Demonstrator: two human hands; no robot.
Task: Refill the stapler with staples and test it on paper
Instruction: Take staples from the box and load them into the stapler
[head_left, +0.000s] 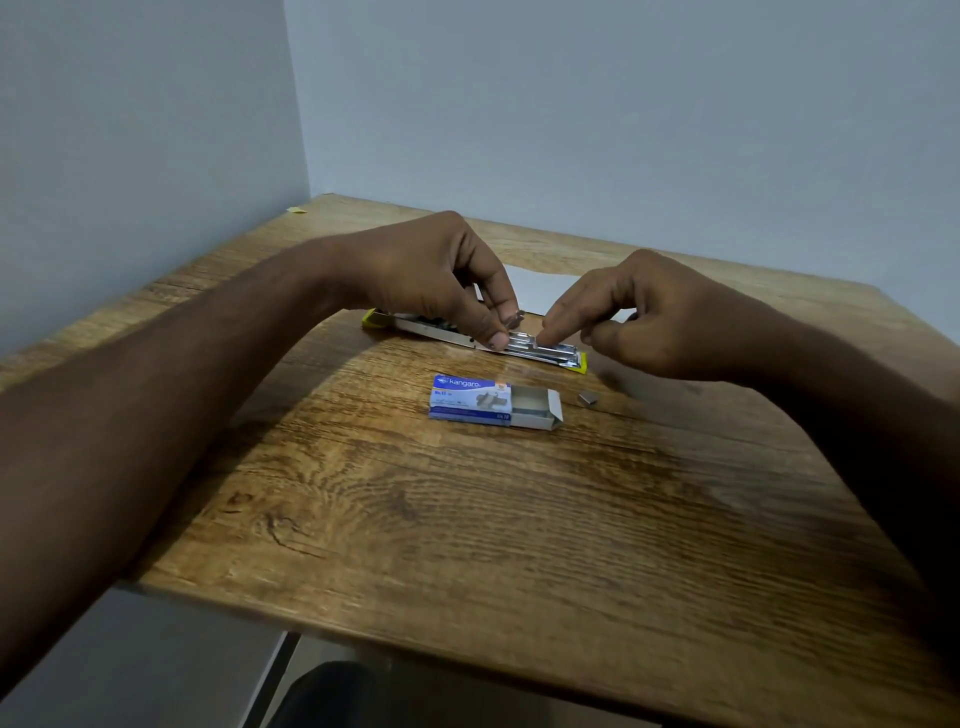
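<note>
The stapler (470, 338) is laid open flat across the far middle of the table (467, 519), its yellow ends pointing left and right and its metal channel turned up. The left hand (431, 275) is set over its middle, thumb and fingers curled down and pinched on the metal rail, the thumb tip pressed at the near edge. The right hand (649, 317) is held just right of it, the forefinger stretched down and touching the channel near the right end, the other fingers curled loosely in; whether anything is held in them cannot be told. The staple box (483, 400) lies just nearer, its tray slid out to the right. A small staple strip (588, 398) lies beside the tray. Paper (540, 288) is seen behind the hands.
</note>
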